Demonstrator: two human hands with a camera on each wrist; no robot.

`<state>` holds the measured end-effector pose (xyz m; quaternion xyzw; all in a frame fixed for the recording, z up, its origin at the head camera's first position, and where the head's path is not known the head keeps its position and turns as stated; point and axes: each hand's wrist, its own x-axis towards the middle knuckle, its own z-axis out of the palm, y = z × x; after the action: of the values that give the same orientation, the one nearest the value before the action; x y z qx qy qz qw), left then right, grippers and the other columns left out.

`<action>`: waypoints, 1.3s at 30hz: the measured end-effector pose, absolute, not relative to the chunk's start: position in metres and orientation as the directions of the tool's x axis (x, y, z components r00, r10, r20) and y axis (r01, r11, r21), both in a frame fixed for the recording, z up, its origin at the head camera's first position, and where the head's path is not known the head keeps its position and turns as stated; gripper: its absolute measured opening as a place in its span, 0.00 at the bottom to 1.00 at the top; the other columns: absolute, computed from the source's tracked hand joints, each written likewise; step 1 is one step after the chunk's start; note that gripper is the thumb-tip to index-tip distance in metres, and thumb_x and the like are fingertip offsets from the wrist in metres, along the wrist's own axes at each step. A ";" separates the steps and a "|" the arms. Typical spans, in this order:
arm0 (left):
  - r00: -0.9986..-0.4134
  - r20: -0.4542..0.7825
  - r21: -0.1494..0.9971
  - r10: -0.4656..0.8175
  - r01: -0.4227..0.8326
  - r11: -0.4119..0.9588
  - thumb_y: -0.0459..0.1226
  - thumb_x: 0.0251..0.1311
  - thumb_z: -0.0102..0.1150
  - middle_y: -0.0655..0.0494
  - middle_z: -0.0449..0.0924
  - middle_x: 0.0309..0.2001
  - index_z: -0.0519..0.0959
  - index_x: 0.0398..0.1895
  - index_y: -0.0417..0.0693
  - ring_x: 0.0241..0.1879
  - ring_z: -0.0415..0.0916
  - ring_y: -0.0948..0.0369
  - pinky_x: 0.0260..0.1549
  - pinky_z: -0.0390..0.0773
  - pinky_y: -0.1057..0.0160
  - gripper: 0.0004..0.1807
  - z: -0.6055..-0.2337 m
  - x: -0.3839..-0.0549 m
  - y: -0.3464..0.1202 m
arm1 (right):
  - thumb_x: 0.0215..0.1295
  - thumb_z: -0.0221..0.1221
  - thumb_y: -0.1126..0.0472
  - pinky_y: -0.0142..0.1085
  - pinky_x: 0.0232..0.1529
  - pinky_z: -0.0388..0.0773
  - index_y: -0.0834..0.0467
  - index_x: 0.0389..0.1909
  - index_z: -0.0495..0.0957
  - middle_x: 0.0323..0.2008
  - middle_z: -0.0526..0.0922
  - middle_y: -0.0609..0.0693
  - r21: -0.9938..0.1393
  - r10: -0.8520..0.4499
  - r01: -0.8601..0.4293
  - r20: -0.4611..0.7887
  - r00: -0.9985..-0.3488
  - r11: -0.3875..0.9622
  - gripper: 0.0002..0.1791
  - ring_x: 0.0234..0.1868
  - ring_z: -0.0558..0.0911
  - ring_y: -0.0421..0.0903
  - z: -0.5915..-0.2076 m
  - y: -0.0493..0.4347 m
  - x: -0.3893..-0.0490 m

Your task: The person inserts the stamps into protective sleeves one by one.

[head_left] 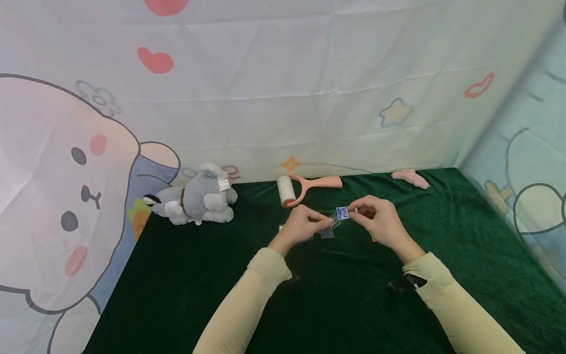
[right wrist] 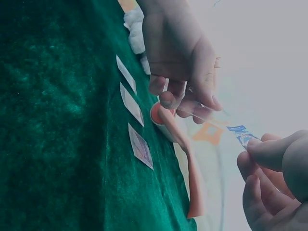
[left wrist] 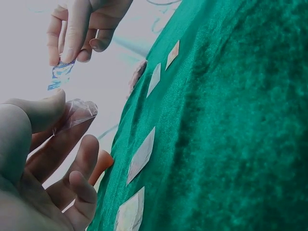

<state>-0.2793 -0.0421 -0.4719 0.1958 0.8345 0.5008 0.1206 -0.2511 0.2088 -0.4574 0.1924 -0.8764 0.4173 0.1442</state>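
Over the green cloth, my left hand (head_left: 302, 225) pinches a small clear plastic sleeve (left wrist: 79, 111) between thumb and forefinger, its other fingers loosely bent. My right hand (head_left: 381, 222) holds a small blue-and-white card (head_left: 342, 213) by one edge between thumb and fingertips. The card is close beside the sleeve's end; whether they touch I cannot tell. Several flat, small cards or sleeves lie on the cloth below, among them a pale one (left wrist: 141, 156) in the left wrist view and a purplish one (right wrist: 140, 147) in the right wrist view.
A lint roller with an orange handle (head_left: 325, 182) lies behind my hands. To the left at the back is a grey-and-white plush animal (head_left: 199, 196). A pink soft item (head_left: 411, 178) lies at the back right. A printed curtain (head_left: 283, 98) hangs behind the green cloth (head_left: 345, 305).
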 end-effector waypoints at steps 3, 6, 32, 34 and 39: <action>-0.895 -0.012 0.884 0.446 0.199 0.423 0.47 0.71 0.68 0.61 0.91 0.36 0.93 0.41 0.52 0.39 0.85 0.50 0.35 0.80 0.61 0.12 -0.471 -0.279 -0.043 | 0.69 0.69 0.67 0.33 0.31 0.78 0.55 0.44 0.87 0.36 0.86 0.50 -0.685 -0.226 -0.454 0.401 -0.888 0.570 0.07 0.30 0.80 0.45 -0.458 0.209 -0.251; -0.894 -0.015 0.884 0.447 0.197 0.425 0.47 0.71 0.67 0.61 0.91 0.36 0.93 0.42 0.51 0.40 0.86 0.51 0.36 0.81 0.60 0.12 -0.470 -0.279 -0.043 | 0.69 0.69 0.67 0.33 0.32 0.78 0.55 0.44 0.87 0.37 0.86 0.50 -0.695 -0.238 -0.453 0.389 -0.890 0.559 0.06 0.31 0.81 0.45 -0.457 0.210 -0.251; -0.866 0.036 0.889 0.499 0.256 0.380 0.46 0.72 0.66 0.58 0.90 0.38 0.92 0.45 0.48 0.40 0.84 0.45 0.35 0.81 0.60 0.13 -0.469 -0.280 -0.044 | 0.72 0.66 0.66 0.36 0.30 0.80 0.53 0.47 0.87 0.40 0.87 0.51 -0.742 -0.333 -0.416 0.271 -0.903 0.526 0.07 0.32 0.82 0.48 -0.453 0.213 -0.249; -0.867 0.059 0.887 0.496 0.273 0.373 0.46 0.72 0.66 0.60 0.90 0.38 0.92 0.45 0.50 0.38 0.84 0.48 0.35 0.82 0.60 0.12 -0.469 -0.280 -0.044 | 0.73 0.65 0.67 0.36 0.32 0.81 0.54 0.48 0.87 0.41 0.88 0.51 -0.741 -0.335 -0.417 0.270 -0.903 0.526 0.08 0.33 0.82 0.48 -0.454 0.213 -0.249; -0.861 0.121 0.875 0.494 0.328 0.356 0.46 0.72 0.67 0.61 0.89 0.40 0.91 0.48 0.51 0.36 0.82 0.59 0.36 0.83 0.62 0.11 -0.468 -0.279 -0.042 | 0.73 0.64 0.67 0.37 0.37 0.83 0.55 0.49 0.87 0.42 0.88 0.50 -0.751 -0.356 -0.432 0.277 -0.893 0.499 0.09 0.37 0.85 0.47 -0.454 0.211 -0.249</action>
<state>-0.2787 -0.0418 -0.4682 0.2507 0.8194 0.5089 0.0818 -0.2485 0.2112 -0.4539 0.2278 -0.8645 0.4459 0.0429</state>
